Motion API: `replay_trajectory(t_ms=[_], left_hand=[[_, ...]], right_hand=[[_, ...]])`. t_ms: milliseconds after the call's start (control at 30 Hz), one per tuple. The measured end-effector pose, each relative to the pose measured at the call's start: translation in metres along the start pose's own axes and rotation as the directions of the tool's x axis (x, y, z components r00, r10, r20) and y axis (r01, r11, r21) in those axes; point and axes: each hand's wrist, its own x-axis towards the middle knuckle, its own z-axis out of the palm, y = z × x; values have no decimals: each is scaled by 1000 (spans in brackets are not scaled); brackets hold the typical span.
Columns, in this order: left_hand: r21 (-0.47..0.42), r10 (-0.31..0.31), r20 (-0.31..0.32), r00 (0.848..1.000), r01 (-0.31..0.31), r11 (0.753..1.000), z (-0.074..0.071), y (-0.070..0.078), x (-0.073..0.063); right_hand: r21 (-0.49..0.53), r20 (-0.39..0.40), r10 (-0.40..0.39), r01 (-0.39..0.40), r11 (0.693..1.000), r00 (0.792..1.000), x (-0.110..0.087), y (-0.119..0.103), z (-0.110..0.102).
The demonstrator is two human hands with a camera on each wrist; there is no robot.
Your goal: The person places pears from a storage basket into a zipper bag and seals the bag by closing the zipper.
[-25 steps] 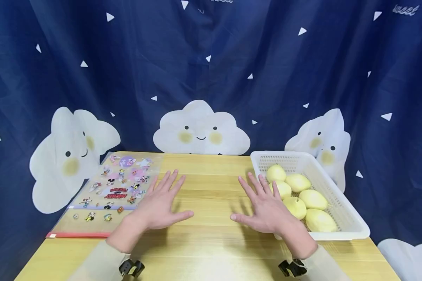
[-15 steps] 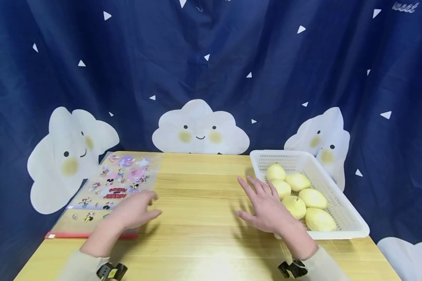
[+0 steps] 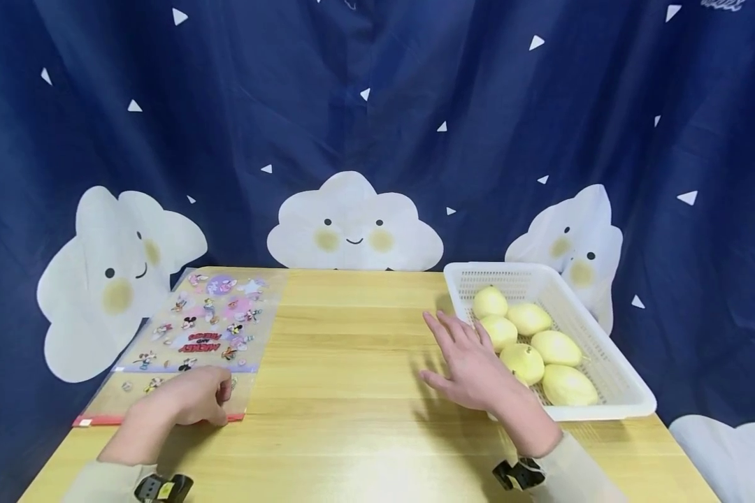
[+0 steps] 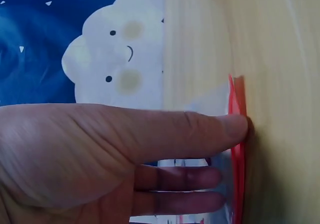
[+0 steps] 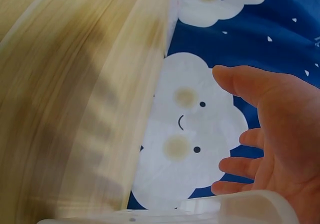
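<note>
A clear zip bag (image 3: 170, 356) printed with small cartoon figures lies flat at the table's left. At its near right corner, my left hand (image 3: 189, 398) pinches the red zip edge. The left wrist view has the thumb (image 4: 190, 131) across the red zip strip (image 4: 238, 179), with fingertips showing through the film behind. My right hand (image 3: 472, 367), fingers spread and relaxed, hovers above the table beside a white plastic basket (image 3: 610, 349). Several pale yellow pears (image 3: 556, 347) sit in that basket. Nothing is in the right hand (image 5: 290, 119) in the right wrist view.
The light wooden table (image 3: 346, 363) extends between the bag and the basket. Behind its far edge hangs a dark blue curtain (image 3: 327, 84) with white clouds and triangles. Part of the basket rim (image 5: 250, 199) shows low in the right wrist view.
My left hand has moved left and nearer, from spread over the table to pinching the bag's red edge. The right hand's fingers have relaxed slightly; it stays by the basket. The view has tilted slightly.
</note>
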Motion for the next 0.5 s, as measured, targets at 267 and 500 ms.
replay_trajectory(t_ms=[267, 500], left_hand=[[-71, 41, 36, 999, -38, 997, -4, -3, 6], [-94, 65, 61, 996, -59, 994, -6, -8, 9]], right_hand=[[21, -20, 8, -8, 1000, 1000, -2, 2, 2], [31, -59, 5, -3, 1000, 998, -2, 3, 3]])
